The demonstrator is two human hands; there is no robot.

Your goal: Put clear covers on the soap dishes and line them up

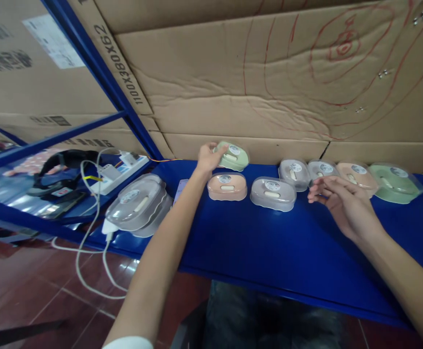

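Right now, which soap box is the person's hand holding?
The light green soap box at the back, gripped by the left hand. It sits tilted behind the pink soap box; no hand touches the other boxes.

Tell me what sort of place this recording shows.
Probably a warehouse or stockroom: a blue metal shelf, large printed cardboard cartons stacked behind it, and a row of identical lidded soap boxes, one green soap box in the left hand.
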